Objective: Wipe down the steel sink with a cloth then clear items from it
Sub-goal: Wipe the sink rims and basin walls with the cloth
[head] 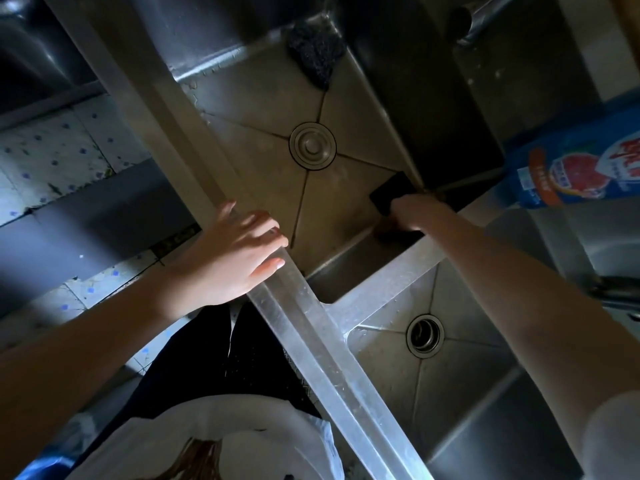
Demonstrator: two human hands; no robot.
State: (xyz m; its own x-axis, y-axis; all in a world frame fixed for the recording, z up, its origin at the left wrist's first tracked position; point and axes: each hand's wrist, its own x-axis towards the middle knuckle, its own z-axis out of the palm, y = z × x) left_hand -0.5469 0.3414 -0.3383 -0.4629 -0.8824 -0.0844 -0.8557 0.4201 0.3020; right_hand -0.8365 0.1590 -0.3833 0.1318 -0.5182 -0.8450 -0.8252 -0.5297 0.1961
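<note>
- White shirt (207, 434) fills the bottom edge, below both forearms.
- Left grip (239, 251) rests on the front rim of the steel sink (304, 320), fingers loosely spread, holding nothing.
- Right grip (415, 213) curls round a dark cloth (389, 192), pressing it into the basin floor's corner.
- Dark scourer (315, 53) lies in the corner far beyond the right grip.
- Blue bottle (571, 168) sits to the right of that grip.

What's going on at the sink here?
A person is wiping the sink. The right hand holds a dark cloth in the basin corner by the divider. The left hand rests on the front rim. A dark scourer lies in another corner, not yet cleared. A blue bottle stands at right.
</note>
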